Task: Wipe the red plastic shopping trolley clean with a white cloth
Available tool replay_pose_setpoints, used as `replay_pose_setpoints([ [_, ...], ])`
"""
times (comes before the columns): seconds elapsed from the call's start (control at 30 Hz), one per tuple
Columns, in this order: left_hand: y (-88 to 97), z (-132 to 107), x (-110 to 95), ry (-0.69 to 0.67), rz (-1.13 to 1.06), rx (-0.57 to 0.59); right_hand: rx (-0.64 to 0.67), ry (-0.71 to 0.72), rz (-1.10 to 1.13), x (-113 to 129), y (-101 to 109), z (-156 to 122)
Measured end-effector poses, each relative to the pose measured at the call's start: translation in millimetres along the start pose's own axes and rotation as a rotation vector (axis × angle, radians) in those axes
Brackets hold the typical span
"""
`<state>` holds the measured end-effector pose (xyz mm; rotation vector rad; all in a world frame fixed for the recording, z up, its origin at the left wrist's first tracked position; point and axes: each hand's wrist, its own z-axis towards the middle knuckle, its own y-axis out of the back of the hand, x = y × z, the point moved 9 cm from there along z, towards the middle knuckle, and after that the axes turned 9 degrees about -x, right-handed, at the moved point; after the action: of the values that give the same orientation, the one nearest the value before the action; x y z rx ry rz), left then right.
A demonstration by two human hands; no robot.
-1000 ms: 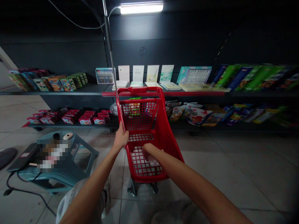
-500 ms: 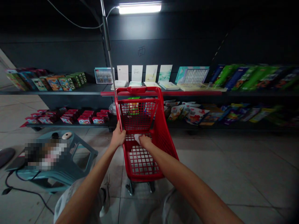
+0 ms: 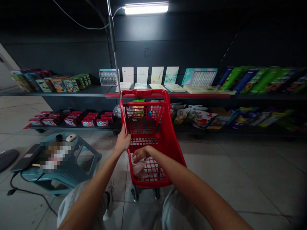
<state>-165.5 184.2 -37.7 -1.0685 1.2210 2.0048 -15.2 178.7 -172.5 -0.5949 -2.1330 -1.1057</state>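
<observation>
A red plastic shopping cart with grid walls stands on small wheels right in front of me. My left hand is closed around the cart's left upper rim, thumb toward the inside. Inside the basket, my right hand grips a pale pinkish-white cloth. The cloth hangs down against the left inner side and the grid floor of the cart. A thin metal pole rises along the cart's left side; its lower end is hidden near my left hand.
Left of the cart is a blue-grey stool carrying a dark flat device, a cable and a small white round object. Behind runs a shelf with books, boxes and green packs; snack bags and red boxes fill the lower level.
My right hand has moved from the cart's back wall area down and toward me, bringing the cloth along, more of which now shows. My left hand keeps its hold on the rim.
</observation>
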Motion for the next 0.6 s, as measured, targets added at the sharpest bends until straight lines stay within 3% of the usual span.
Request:
replay_pose_setpoints([
  [0.2, 0.8, 3, 3, 0.002, -0.023, 0.002, 0.191, 0.047, 0.075, 30, -11, 47],
  [0.43, 0.1, 3, 10, 0.017, 0.016, 0.003, -0.025, 0.282, 0.155, 54, 18, 67],
  [0.53, 0.5, 3, 13, 0.036, 0.030, 0.006, -0.007, 0.323, 0.049, 63, 21, 67],
  [0.6, 1.3, 3, 12, 0.037, 0.026, 0.006, 0.068, 0.308, -0.054, 62, 12, 64],
])
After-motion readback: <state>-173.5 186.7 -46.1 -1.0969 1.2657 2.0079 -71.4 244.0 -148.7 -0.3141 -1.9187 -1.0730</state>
